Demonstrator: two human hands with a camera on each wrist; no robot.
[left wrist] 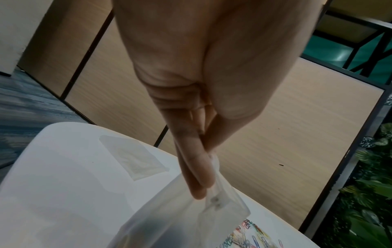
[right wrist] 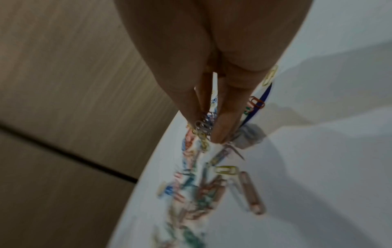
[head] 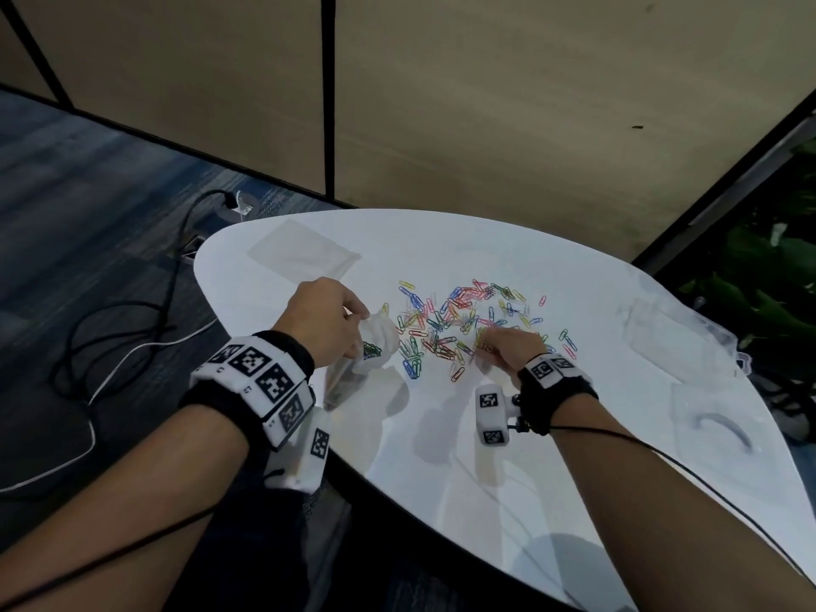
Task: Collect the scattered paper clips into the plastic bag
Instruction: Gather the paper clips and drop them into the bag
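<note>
Several coloured paper clips (head: 459,322) lie scattered across the middle of the white table (head: 552,457). My left hand (head: 326,322) pinches the rim of a clear plastic bag (head: 375,342) and holds it up at the pile's left side; a few clips show inside it. The left wrist view shows the fingers (left wrist: 197,171) clamped on the bag's edge (left wrist: 222,206). My right hand (head: 508,348) is down on the pile's near right side. In the right wrist view its fingertips (right wrist: 220,130) pinch a small bunch of clips (right wrist: 203,129) just above the table.
A second flat clear bag (head: 304,251) lies at the table's far left. Clear plastic containers (head: 671,342) sit at the right edge, one nearer me (head: 715,424). Cables (head: 110,337) run over the carpet on the left. Partition panels (head: 485,103) stand behind; plants (head: 768,276) on the right.
</note>
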